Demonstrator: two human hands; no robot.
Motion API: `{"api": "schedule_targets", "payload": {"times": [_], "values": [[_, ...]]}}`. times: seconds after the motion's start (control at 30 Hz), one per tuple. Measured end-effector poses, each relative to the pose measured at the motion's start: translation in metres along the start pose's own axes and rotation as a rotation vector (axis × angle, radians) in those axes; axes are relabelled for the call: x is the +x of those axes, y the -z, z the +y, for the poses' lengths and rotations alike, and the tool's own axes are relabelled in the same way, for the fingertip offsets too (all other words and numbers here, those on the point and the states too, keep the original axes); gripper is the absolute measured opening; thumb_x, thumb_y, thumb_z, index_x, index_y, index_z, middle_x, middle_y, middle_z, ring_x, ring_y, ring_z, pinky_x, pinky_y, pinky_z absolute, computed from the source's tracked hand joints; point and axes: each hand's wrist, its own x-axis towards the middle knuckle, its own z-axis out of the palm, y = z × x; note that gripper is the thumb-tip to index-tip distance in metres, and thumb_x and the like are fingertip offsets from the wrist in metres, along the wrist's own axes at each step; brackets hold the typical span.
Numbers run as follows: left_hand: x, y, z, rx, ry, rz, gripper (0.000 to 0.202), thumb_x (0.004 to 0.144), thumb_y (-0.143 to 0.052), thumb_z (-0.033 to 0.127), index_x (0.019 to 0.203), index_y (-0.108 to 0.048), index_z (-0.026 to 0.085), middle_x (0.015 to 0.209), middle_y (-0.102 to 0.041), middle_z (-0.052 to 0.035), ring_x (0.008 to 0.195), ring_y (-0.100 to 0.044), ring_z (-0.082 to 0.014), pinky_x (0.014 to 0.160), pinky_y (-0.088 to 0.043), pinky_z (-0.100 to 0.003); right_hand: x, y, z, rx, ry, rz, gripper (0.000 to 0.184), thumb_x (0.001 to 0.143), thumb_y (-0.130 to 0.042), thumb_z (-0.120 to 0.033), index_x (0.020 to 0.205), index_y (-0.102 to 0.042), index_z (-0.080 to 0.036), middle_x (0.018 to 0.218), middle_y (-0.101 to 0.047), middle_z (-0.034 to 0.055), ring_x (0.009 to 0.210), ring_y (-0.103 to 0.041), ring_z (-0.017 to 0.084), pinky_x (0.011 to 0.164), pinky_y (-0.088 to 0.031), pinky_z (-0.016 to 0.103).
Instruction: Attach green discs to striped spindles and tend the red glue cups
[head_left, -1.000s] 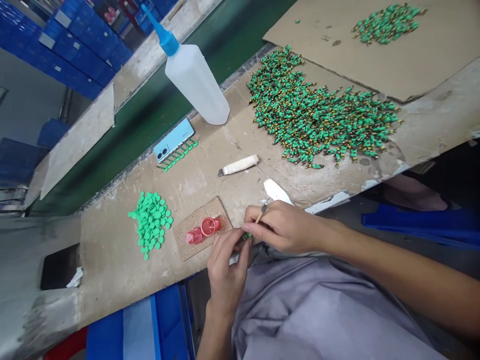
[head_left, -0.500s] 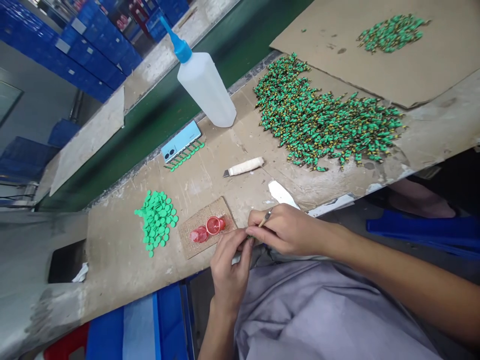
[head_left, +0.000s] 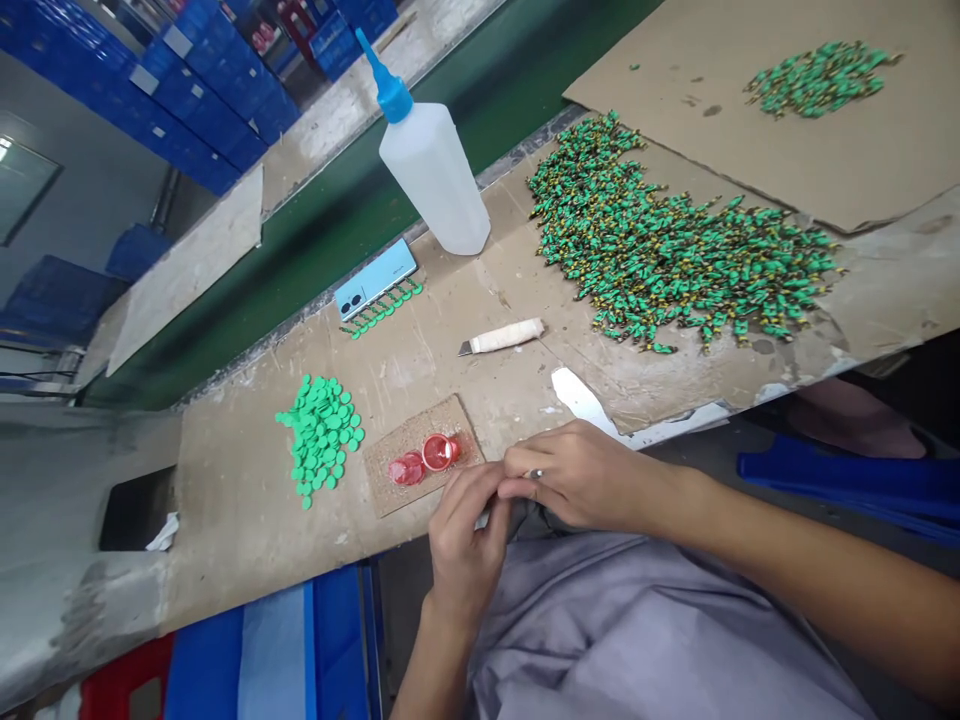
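Note:
At the table's front edge my left hand [head_left: 469, 535] is closed in a pinch, fingertips against those of my right hand. The small green piece in it, glimpsed half a second ago, is now mostly hidden by the fingers. My right hand [head_left: 574, 475] is closed around a thin stick-like tool [head_left: 534, 473]; its metal-coloured end pokes out between thumb and fingers, and the rest is covered. Just left of my hands lies a brown board [head_left: 390, 491] bearing two small red cups, one upright [head_left: 439, 452] and one apparently on its side [head_left: 406, 469].
Green discs [head_left: 322, 430] are heaped at left. Behind lie a light-blue phone [head_left: 377, 278], a row of green pieces [head_left: 382, 308] and a white bottle [head_left: 439, 175] with blue nozzle. A wrapped-handle knife [head_left: 502, 337] lies mid-table. Small green-and-black figures [head_left: 675, 250] are piled at right.
The camera view has shifted slightly, moving the table items right in the picture. The tool in my right hand has tilted, so its end points more toward the camera. Both hands remain together.

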Motion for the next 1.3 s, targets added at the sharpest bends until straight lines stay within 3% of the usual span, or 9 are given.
{"api": "schedule_targets", "payload": {"times": [0.23,0.53,0.7,0.8,1.03,1.3], "values": [[-0.001,0.0,-0.003,-0.047,0.008,-0.013,0.015,0.099,-0.064,0.009,0.109,-0.072,0.018,0.098,-0.079,-0.008,0.089,-0.077,-0.019,0.079,-0.064,-0.03,-0.001,0.001,0.001,-0.075,0.072,0.024,0.034,0.115,-0.04,-0.029,0.089,-0.06,-0.019,0.077,-0.067,0.0006,0.068,-0.062,0.014,0.065,-0.039,0.027],[-0.001,0.002,-0.002,-0.112,0.042,-0.052,0.021,0.096,-0.069,0.005,0.112,-0.071,0.018,0.101,-0.08,-0.0085,0.092,-0.078,-0.0191,0.083,-0.066,-0.031,-0.003,0.009,-0.004,0.013,0.064,0.024,0.036,0.113,-0.041,-0.025,0.082,-0.058,-0.019,0.072,-0.064,0.0007,0.066,-0.06,0.013,0.063,-0.048,0.026],[-0.004,0.001,-0.003,-0.117,0.046,-0.056,0.027,0.094,-0.07,0.001,0.115,-0.072,0.016,0.105,-0.081,-0.0095,0.097,-0.077,-0.019,0.086,-0.066,-0.031,-0.014,0.012,-0.018,0.045,-0.079,0.05,0.021,0.113,-0.041,-0.021,0.101,-0.059,-0.019,0.084,-0.072,0.0018,0.076,-0.07,0.015,0.071,-0.055,0.028],[-0.005,0.002,-0.003,-0.125,0.056,-0.071,0.031,0.093,-0.071,-0.001,0.119,-0.072,0.016,0.107,-0.081,-0.0092,0.097,-0.078,-0.0192,0.086,-0.066,-0.032,-0.022,0.01,-0.031,0.012,-0.153,0.149,0.017,0.112,-0.043,-0.019,0.103,-0.057,-0.021,0.083,-0.072,-0.0003,0.074,-0.071,0.014,0.067,-0.054,0.027],[-0.006,0.007,-0.004,-0.144,0.059,-0.111,0.031,0.092,-0.071,-0.002,0.119,-0.073,0.013,0.111,-0.08,-0.0093,0.102,-0.077,-0.0196,0.087,-0.066,-0.032,-0.022,-0.009,-0.048,-0.051,-0.227,0.311,0.038,0.115,-0.03,-0.029,0.094,-0.06,-0.02,0.072,-0.071,0.004,0.065,-0.068,0.018,0.061,-0.053,0.034],[-0.009,0.015,-0.006,-0.134,0.115,-0.166,0.039,0.094,-0.072,0.003,0.13,-0.072,0.018,0.12,-0.078,-0.0081,0.104,-0.078,-0.0227,0.085,-0.067,-0.035,-0.018,-0.016,-0.047,-0.108,-0.189,0.233,0.025,0.107,-0.052,-0.027,0.091,-0.069,-0.017,0.067,-0.066,0.002,0.057,-0.062,0.018,0.049,-0.05,0.035]]}}
